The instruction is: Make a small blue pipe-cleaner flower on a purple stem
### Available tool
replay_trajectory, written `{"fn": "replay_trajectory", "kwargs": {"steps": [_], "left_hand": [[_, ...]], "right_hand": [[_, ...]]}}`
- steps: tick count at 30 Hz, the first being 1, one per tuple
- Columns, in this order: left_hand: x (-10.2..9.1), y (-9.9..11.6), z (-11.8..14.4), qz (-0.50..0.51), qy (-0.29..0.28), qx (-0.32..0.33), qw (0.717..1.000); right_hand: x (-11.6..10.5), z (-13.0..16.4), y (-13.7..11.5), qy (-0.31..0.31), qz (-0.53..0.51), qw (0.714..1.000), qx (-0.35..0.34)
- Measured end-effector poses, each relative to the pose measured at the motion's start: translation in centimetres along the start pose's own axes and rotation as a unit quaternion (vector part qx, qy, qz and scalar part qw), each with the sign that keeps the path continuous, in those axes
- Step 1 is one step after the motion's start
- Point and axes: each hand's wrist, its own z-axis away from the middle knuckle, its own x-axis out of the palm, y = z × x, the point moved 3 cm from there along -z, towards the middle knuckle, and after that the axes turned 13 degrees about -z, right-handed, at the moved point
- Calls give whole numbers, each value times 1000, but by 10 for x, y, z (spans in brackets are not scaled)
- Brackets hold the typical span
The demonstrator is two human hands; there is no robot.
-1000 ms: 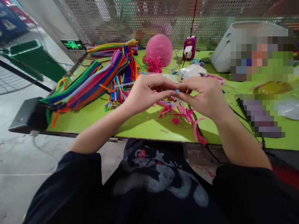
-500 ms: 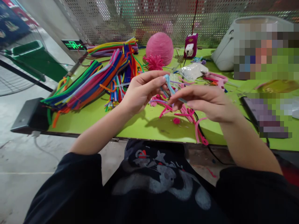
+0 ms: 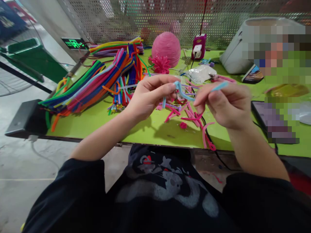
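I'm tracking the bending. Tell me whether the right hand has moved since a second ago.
Yes. The right hand has shifted right, away from the left hand, judged against the pink ball, stretching the light blue pipe cleaner between them.

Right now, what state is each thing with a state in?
Light blue fuzzy pipe cleaner: bent, held at both ends.
Left hand: pinching it.
Right hand: pinching it.
Pink cut pipe cleaner pieces: scattered on green table.
Multicoloured pipe cleaner bundle: lying flat.

Pipe-cleaner bundle (image 3: pixel 97 82) left on table (image 3: pixel 97 121), ball (image 3: pixel 166 48) behind, loose pieces (image 3: pixel 187 115) centre
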Motion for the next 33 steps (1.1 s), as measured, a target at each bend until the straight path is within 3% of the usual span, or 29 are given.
{"fn": "replay_trajectory", "kwargs": {"steps": [2,4,12,15,18,22,27,33], "left_hand": [[1,3,4,-16,-11,10,1000],[3,5,8,-19,-24,13,999],[8,11,14,0,-15,27,1000],[4,15,15,-30,12,76,997],[-4,19,16,-85,43,131,987],[-9,22,17,-138,41,147,979],[-9,20,17,-145,65,112,981],[-6,18,19,-167,48,56,983]], "right_hand": [[2,-3,-1,28,111,993,-3],[6,-6,-2,5,181,983,12],[12,-7,-4,-56,286,956,31],[8,-7,-3,-81,304,949,30],[0,-7,0,-81,285,954,45],[-8,0,9,-23,169,979,112],[1,8,12,84,112,987,76],[11,11,5,85,118,988,57]]}}
